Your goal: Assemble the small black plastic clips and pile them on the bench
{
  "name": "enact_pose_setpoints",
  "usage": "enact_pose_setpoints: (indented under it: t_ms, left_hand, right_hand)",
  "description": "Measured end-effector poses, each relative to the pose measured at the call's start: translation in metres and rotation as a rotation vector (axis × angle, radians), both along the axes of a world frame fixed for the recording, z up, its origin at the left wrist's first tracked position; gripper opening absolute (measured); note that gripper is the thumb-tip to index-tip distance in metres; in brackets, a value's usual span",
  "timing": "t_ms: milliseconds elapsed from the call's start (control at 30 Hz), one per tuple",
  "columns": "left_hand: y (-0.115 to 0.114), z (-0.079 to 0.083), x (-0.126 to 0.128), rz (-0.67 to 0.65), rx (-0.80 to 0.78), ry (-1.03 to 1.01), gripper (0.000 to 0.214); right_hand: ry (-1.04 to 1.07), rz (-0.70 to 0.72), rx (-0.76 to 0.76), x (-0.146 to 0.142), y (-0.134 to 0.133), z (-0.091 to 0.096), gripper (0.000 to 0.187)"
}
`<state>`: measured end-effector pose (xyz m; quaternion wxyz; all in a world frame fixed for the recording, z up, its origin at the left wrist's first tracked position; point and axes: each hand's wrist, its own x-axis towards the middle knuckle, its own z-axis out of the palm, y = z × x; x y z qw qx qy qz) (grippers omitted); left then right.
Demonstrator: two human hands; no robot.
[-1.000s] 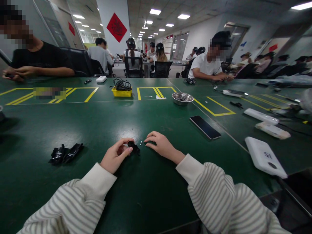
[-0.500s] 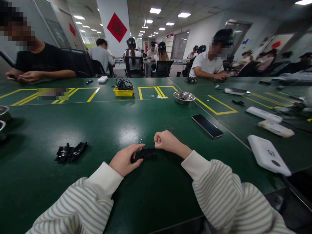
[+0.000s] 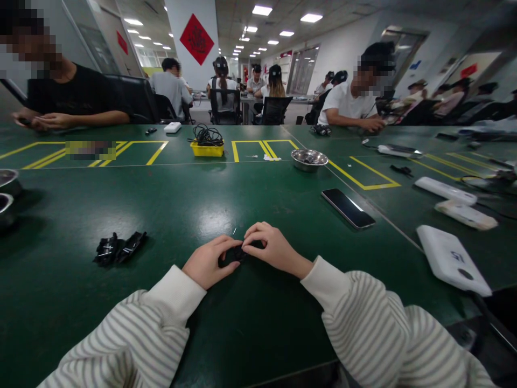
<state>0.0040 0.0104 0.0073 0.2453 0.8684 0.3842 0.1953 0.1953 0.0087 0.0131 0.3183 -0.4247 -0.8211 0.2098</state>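
Observation:
My left hand [image 3: 208, 262] rests at the table's middle, thumb and fingers curved around a small dark, crumpled-looking black piece [image 3: 234, 255]. What kind of thing it is cannot be made out. From the other side my right hand [image 3: 278, 249] meets it, with thumb and index fingertips closed together at the piece's upper right edge. The fingers hide part of it. Just beyond my left fingertips a thin shiny sliver [image 3: 235, 231] shows. Shiny black wrapped bundles [image 3: 120, 250] lie to the left, apart from both hands.
A phone [image 3: 348, 208] and a white device [image 3: 452, 261] lie to the right. Farther back are a metal bowl [image 3: 309, 159] and a yellow tray [image 3: 207, 150] of black cables. More metal bowls [image 3: 8, 183] stand at the left edge. Co-workers sit across the table.
My right hand has opened from a tight fist-like pinch and moved left onto the black piece. That piece now looks more bunched. My left hand has hardly moved.

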Motion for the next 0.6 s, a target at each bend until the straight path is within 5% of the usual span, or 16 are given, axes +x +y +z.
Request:
enact_pose_setpoints:
  t_ms: [600]
  left_hand:
    - [-0.0004, 0.0004, 0.0004, 0.007, -0.017, -0.020, 0.040]
  right_hand:
    - [-0.026, 0.013, 0.017, -0.0020, -0.0015, -0.0054, 0.007]
